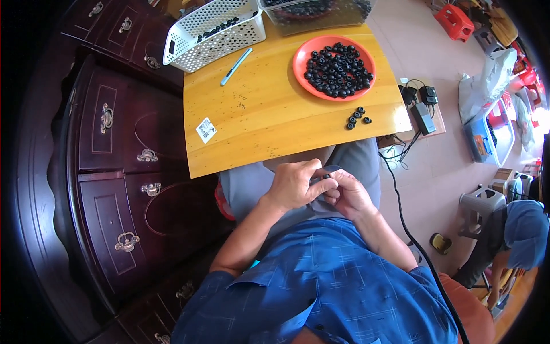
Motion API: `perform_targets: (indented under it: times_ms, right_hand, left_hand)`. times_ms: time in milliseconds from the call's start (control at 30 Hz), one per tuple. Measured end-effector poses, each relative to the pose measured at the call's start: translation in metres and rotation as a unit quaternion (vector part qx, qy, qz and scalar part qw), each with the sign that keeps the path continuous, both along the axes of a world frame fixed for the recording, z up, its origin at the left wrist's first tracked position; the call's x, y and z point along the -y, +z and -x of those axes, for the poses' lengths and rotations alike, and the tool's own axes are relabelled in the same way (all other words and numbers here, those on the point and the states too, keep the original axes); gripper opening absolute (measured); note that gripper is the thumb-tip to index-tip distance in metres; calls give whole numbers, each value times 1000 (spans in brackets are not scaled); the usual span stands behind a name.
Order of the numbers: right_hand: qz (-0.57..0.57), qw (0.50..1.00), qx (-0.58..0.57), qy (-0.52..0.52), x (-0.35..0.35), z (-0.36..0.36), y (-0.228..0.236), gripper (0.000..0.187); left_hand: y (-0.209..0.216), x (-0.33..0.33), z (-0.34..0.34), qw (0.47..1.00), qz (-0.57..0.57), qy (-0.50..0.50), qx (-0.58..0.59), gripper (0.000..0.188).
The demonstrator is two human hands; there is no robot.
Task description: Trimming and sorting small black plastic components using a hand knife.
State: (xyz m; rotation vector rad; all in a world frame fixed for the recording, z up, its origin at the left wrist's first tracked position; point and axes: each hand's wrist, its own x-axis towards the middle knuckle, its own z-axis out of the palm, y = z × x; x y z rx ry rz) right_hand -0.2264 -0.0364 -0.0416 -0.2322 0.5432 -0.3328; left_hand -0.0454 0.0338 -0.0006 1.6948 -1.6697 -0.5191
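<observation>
Above my lap, just off the table's near edge, my two hands meet with bent fingers. My left hand (293,186) pinches a small black part (326,176), mostly hidden by the fingertips. My right hand (350,196) is closed against it, and a thin, dark, blade-like piece (330,169) shows along its fingers. An orange-red plate (299,74) on the table holds many small, round black parts with holes. Several loose black parts (352,120) of that kind lie between the plate and the near edge.
The yellow wooden table (258,120) carries a white perforated basket (220,49), a clear bin (321,24), a light-blue pen-shaped tool (236,67) and a white label (205,131). Dark drawers (126,166) stand left. A black cable (399,212) runs at right, near a seated person (518,235).
</observation>
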Motion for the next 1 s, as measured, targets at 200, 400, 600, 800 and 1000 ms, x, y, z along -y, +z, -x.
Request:
perform_targets:
  times_ms: [200, 400, 600, 800, 1000]
  right_hand:
    - [-10, 999, -40, 7, 2, 2, -2, 9]
    - [-36, 999, -7, 14, 2, 1, -6, 6]
    - [-37, 998, 36, -35, 1, 2, -2, 15]
    - [38, 991, 117, -46, 24, 18, -27, 19]
    - [9, 986, 136, -95, 33, 29, -45, 19]
  left_hand:
    - [-5, 0, 3, 999, 11, 3, 42, 55]
    - [-15, -9, 8, 999, -18, 23, 41, 55]
    - [-8, 0, 12, 1000, 12, 15, -20, 49]
    - [15, 13, 3, 999, -1, 35, -24, 33]
    - [11, 30, -36, 981, -40, 124, 147, 18]
